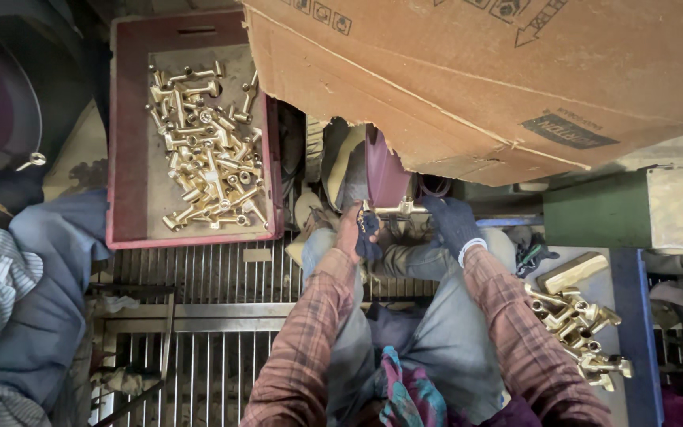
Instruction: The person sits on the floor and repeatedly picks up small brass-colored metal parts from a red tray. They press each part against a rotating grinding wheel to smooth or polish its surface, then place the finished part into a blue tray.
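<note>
Both hands hold one brass fitting (395, 209) against a dark red grinding wheel (383, 175). My left hand (355, 231), with a scrap of dark cloth in its fingers, grips the fitting's left end. On the right end is my right hand (452, 223), in a dark blue glove. Both sleeves are red plaid. The wheel's upper part is hidden under a cardboard box.
A red crate (128, 142) with several brass fittings (207, 150) sits at the upper left on a metal grate (199, 277). More brass fittings (583, 324) are piled at my right. A large cardboard box (484, 71) hangs overhead. Another person's sleeve (9, 300) is at the left.
</note>
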